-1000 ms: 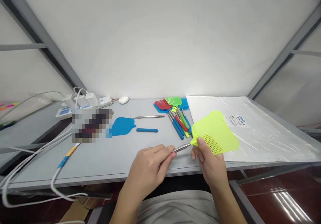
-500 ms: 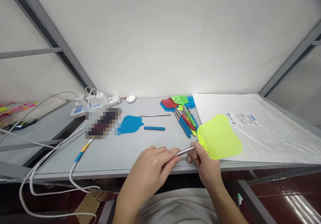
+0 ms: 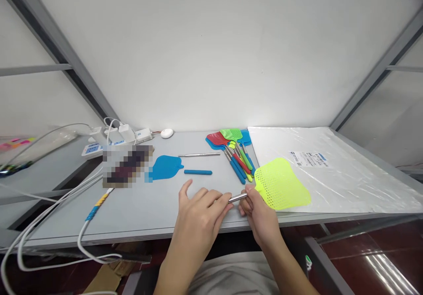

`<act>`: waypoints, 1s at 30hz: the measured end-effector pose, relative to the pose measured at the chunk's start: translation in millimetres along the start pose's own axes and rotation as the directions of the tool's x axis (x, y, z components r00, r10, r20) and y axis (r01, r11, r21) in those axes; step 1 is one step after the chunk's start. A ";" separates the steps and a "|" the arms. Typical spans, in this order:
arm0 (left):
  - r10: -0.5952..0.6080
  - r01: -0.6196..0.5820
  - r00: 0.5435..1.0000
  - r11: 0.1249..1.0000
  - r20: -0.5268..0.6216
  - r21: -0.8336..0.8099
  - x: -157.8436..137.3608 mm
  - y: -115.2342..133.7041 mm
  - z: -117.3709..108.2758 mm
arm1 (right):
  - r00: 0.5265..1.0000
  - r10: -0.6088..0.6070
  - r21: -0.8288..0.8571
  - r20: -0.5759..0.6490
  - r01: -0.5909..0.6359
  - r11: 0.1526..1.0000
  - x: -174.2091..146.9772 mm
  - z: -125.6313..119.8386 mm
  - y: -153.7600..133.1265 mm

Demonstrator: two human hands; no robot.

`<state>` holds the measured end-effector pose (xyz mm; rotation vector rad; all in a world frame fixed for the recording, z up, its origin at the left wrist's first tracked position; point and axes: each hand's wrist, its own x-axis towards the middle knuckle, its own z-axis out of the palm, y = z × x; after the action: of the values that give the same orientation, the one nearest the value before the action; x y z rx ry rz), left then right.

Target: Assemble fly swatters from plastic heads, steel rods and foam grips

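My left hand [image 3: 201, 213] is closed on a silver metal rod [image 3: 237, 197], pinching it between thumb and index finger, while its little finger sticks up. Closed around the neck of a yellow fly swatter head [image 3: 282, 185] is my right hand [image 3: 261, 218], where the rod and head meet; its fingers hide the joint. A loose blue fly swatter head [image 3: 167, 166] lies to the left on the table. Beside it are a blue handle [image 3: 198, 172] and another silver rod [image 3: 199, 155]. Farther back, several fly swatters [image 3: 236, 156] in red, green, blue and yellow lie piled together.
A white plastic-wrapped package [image 3: 343, 185] with a label covers the right of the grey table [image 3: 142, 215]. At the left stand a power strip [image 3: 90, 149] with plugs, white cables [image 3: 62, 209] and a pixelated object [image 3: 127, 167]. A white oval device [image 3: 167, 133] sits near the wall.
The camera view has shifted, so the table items appear farther left. My left little finger has lifted away from the others. Both hands keep hold of the rod and yellow head.
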<state>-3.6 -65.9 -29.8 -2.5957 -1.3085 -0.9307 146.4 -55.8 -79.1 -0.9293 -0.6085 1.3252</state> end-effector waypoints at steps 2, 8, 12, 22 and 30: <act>-0.025 0.021 0.986 0.999 -0.164 -0.023 -2.3 11.2 4.4 | 1.000 -0.023 0.044 -0.018 0.024 0.999 2.4 2.5 -0.4; -0.199 0.077 0.974 0.743 -0.109 -0.665 -11.7 47.6 36.6 | 0.990 -0.009 0.159 -0.140 0.031 0.987 3.0 14.2 -4.0; -0.426 0.390 0.868 0.273 0.253 -0.879 -4.9 44.7 55.4 | 0.988 -0.113 0.067 -0.108 0.120 0.990 -4.9 16.3 -0.2; -0.641 0.243 0.720 -0.126 0.265 -0.962 -11.7 35.5 60.3 | 0.958 -0.238 -0.168 0.163 0.265 0.950 -18.2 18.6 18.9; -0.693 0.073 0.711 -0.093 0.118 -0.993 -17.1 32.1 47.6 | 0.961 -0.237 -0.024 0.144 0.243 0.970 -25.8 18.8 16.2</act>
<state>35.9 -82.0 -71.9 -1.8695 -1.5877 -3.5063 117.6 -77.1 -79.6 -0.7722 -0.8332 1.1689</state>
